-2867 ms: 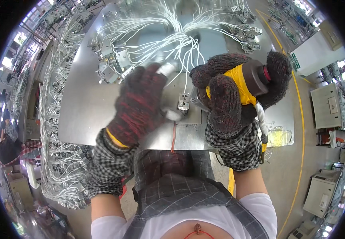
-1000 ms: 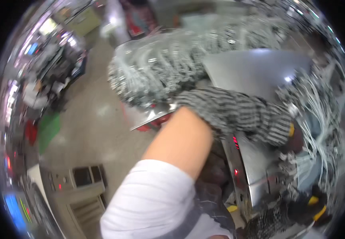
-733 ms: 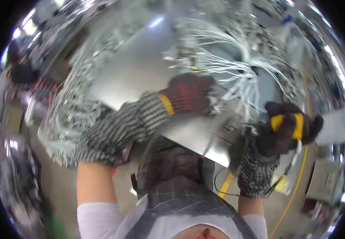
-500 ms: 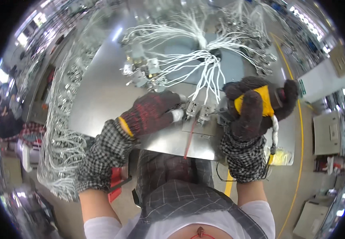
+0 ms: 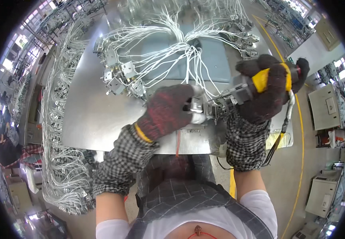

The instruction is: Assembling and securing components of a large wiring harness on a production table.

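My left hand (image 5: pixel 170 109), in a dark red-and-black knitted glove with pale fingertips, pinches a small metal bracket (image 5: pixel 196 104) near the table's front edge. White wires run toward this bracket from the bundle (image 5: pixel 188 49) behind. In my right hand (image 5: pixel 274 89), dark-gloved, is a yellow-and-grey corded power tool (image 5: pixel 244 92). Its grey nose points left, toward the metal parts beside my left fingers. Whether its tip touches them cannot be made out. A red strip (image 5: pixel 178 143) hangs over the front edge below the bracket.
Metal fittings (image 5: pixel 118 73) on white wires lie heaped at the table's (image 5: pixel 88 107) left rear. More fittings (image 5: pixel 250 40) lie at its right rear. A long rack of white-wired parts (image 5: pixel 66 167) runs along the left. A person (image 5: pixel 11 153) is at the far left.
My left hand has moved right and now pinches a metal bracket. My right hand has shifted up and right, and the tool's grey nose shows more plainly. The wire bundle appears farther left.
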Demonstrator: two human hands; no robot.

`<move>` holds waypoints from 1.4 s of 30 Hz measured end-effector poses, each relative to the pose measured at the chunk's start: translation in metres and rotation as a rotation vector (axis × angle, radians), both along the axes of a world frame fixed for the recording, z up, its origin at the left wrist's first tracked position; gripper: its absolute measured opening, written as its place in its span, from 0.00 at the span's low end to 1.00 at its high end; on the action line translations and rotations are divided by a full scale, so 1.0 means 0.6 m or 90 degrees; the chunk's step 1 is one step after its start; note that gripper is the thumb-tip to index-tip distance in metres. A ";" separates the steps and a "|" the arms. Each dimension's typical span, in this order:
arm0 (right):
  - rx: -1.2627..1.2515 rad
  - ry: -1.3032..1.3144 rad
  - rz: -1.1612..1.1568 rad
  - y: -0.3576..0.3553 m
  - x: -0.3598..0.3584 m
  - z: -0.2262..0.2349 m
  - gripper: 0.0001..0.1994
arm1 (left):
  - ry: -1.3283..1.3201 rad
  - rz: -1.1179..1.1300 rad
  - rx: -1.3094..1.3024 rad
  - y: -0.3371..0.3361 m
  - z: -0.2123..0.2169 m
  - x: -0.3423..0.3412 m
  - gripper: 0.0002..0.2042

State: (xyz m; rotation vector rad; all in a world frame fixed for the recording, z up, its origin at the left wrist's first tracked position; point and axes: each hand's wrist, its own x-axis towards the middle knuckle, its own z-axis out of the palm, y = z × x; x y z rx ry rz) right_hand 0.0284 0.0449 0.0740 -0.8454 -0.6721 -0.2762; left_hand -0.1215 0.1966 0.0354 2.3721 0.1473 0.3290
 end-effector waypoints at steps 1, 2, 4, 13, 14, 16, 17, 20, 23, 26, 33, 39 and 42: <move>0.033 -0.002 -0.015 -0.002 0.004 0.002 0.40 | -0.059 -0.019 0.112 0.000 -0.007 0.006 0.30; 0.023 -0.017 -0.007 -0.003 0.002 0.000 0.38 | -0.084 -0.002 0.046 0.002 -0.014 0.005 0.30; -0.020 -0.017 -0.005 0.000 -0.007 -0.008 0.36 | -0.074 0.010 -0.094 0.017 -0.028 -0.003 0.30; 0.028 0.019 0.071 0.019 -0.029 -0.023 0.39 | -0.020 0.031 0.035 0.038 -0.041 -0.005 0.27; 0.038 0.018 0.090 0.018 -0.030 -0.023 0.40 | -0.043 0.039 0.088 0.035 -0.037 -0.006 0.24; 0.040 0.062 0.113 0.017 -0.035 -0.026 0.41 | -0.035 0.040 0.158 0.033 -0.030 -0.009 0.24; 0.034 0.071 0.107 0.015 -0.037 -0.028 0.41 | -0.001 0.035 0.173 0.033 -0.025 -0.010 0.28; 0.060 0.026 0.151 0.013 -0.043 -0.036 0.41 | 0.041 0.019 0.159 0.032 -0.015 -0.011 0.32; -0.021 0.004 0.112 0.016 -0.040 -0.040 0.41 | 0.012 0.002 0.182 0.024 -0.009 -0.011 0.31; 0.022 0.049 0.140 0.019 -0.033 -0.041 0.41 | 0.003 -0.001 0.180 0.018 -0.008 -0.011 0.31; -0.007 -0.051 0.154 0.024 -0.034 -0.052 0.39 | 0.049 0.003 0.116 0.027 -0.021 -0.018 0.34; -0.234 -0.311 0.111 0.029 -0.002 -0.035 0.38 | 0.069 0.027 0.006 0.031 -0.023 -0.014 0.34; -0.122 -0.060 0.144 0.023 -0.018 -0.026 0.39 | 0.081 0.006 0.024 0.025 -0.020 -0.009 0.32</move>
